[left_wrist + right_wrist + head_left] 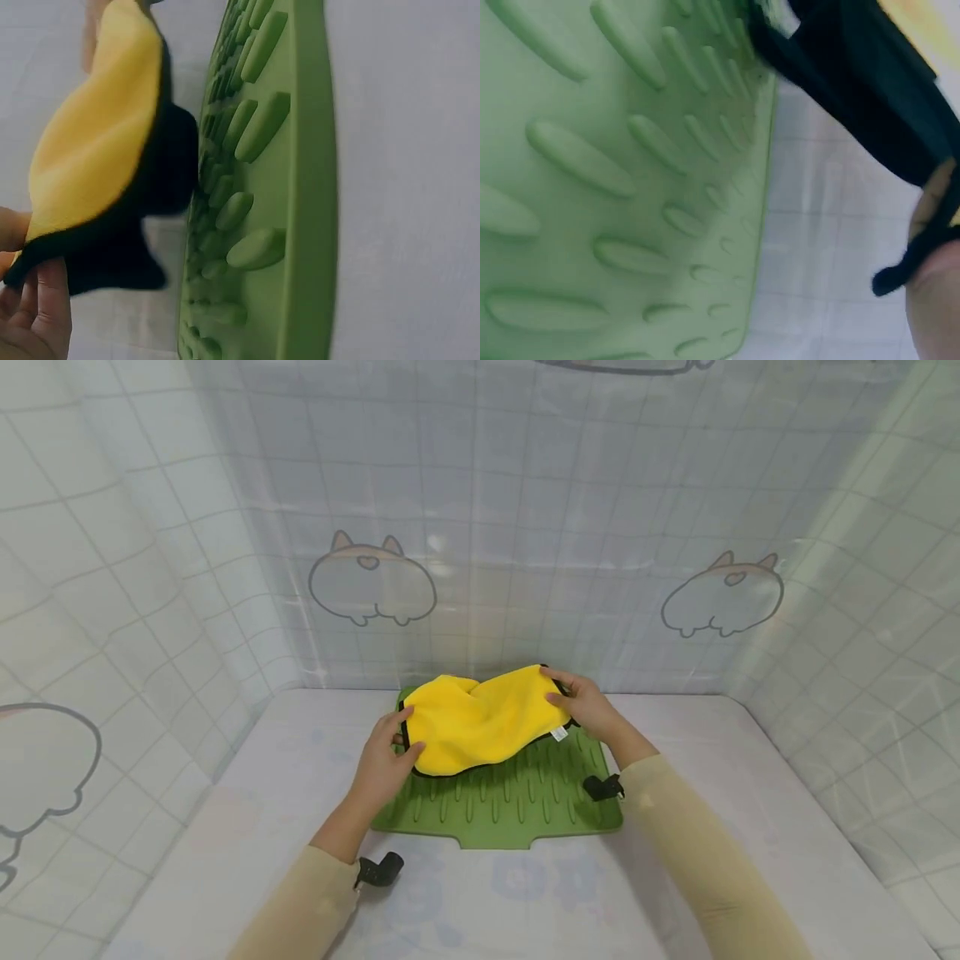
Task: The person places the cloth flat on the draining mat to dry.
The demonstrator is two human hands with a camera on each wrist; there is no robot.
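A yellow cloth with a black edge and a dark underside is stretched between both hands, above a green ridged mat. My left hand pinches its left edge between thumb and fingers; the left wrist view shows the cloth sagging beside the mat. At the opposite end, my right hand grips the right edge, near a small white tag. In the right wrist view the cloth's dark underside hangs off the raised ridges of the mat.
The mat lies on a white table near its back. Tiled-pattern curtains with cartoon animals enclose it at the back, the left and the right. Black wrist cameras are strapped to both arms.
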